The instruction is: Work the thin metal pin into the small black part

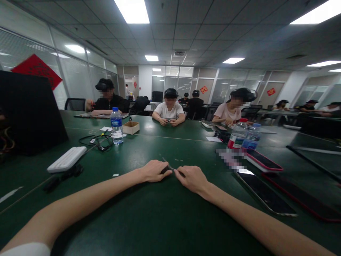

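My left hand (156, 171) rests over the middle of the green table (149, 220), its fingers closed around a small, thin, dark-grey strip (170, 168). The strip's kind is too small to make out. From the other side, my right hand (194, 179) meets it with thumb and fingers pinched together at the strip's right end. The fingertips of both hands are close together, and most of the strip is hidden by them. A small white scrap (115, 175) lies just beyond my left forearm.
On the left are a white power bank (67, 159), black cables (99, 143), a water bottle (116, 126) and a cardboard box (130, 128). Phones (266, 192) and two bottles (238, 133) occupy the right. Several people in headsets sit across the table and beyond.
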A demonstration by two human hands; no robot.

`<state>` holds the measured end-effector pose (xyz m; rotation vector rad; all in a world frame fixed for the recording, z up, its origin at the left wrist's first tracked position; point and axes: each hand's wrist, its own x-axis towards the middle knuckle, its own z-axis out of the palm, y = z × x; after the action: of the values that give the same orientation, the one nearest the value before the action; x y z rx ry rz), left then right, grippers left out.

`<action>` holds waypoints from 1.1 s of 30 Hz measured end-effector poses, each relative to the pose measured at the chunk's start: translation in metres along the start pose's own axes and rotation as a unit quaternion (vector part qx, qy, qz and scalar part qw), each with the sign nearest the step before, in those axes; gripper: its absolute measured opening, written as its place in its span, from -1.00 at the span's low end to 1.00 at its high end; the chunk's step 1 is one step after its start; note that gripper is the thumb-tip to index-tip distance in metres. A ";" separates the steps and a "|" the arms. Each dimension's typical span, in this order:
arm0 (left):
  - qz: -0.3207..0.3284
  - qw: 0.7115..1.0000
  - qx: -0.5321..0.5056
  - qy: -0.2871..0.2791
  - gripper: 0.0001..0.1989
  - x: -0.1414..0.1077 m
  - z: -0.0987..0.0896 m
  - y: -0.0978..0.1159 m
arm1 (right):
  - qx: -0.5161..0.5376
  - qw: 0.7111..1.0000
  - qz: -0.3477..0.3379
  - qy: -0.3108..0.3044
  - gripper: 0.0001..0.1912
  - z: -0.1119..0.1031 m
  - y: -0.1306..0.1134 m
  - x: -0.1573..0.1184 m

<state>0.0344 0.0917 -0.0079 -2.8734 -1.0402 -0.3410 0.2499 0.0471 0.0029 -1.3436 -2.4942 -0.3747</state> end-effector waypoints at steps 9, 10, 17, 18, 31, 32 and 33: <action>-0.009 1.000 -0.007 -0.018 -0.47 0.002 -0.003 0.000 | 0.001 0.973 -0.227 0.040 -0.56 -0.007 -0.014 -0.010; -0.006 1.000 -0.007 -0.016 -0.47 0.002 -0.003 0.001 | 0.000 0.975 -0.218 0.042 -0.55 -0.007 -0.015 -0.011; -0.006 1.000 -0.014 0.004 -0.53 0.000 -0.002 0.001 | 0.002 0.999 0.040 0.020 -0.50 -0.003 -0.004 -0.006; -0.006 1.000 -0.015 0.004 -0.53 0.000 -0.002 0.001 | 0.003 0.999 0.046 0.016 -0.51 -0.003 -0.003 -0.005; -0.015 1.000 -0.005 0.009 -0.56 0.000 -0.002 0.004 | 0.002 0.999 0.042 -0.023 -0.54 -0.009 -0.007 -0.004; -0.014 1.000 -0.003 0.012 -0.57 0.000 -0.002 0.004 | 0.005 0.999 0.044 -0.022 -0.55 -0.010 -0.008 -0.004; -0.014 1.000 -0.002 0.015 -0.57 0.000 -0.002 0.004 | 0.007 0.999 0.045 -0.021 -0.55 -0.011 -0.008 -0.004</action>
<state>0.0363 0.0888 -0.0059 -2.8501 -1.0780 -0.3860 0.2466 0.0355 0.0110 -1.4661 -2.4550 -0.3115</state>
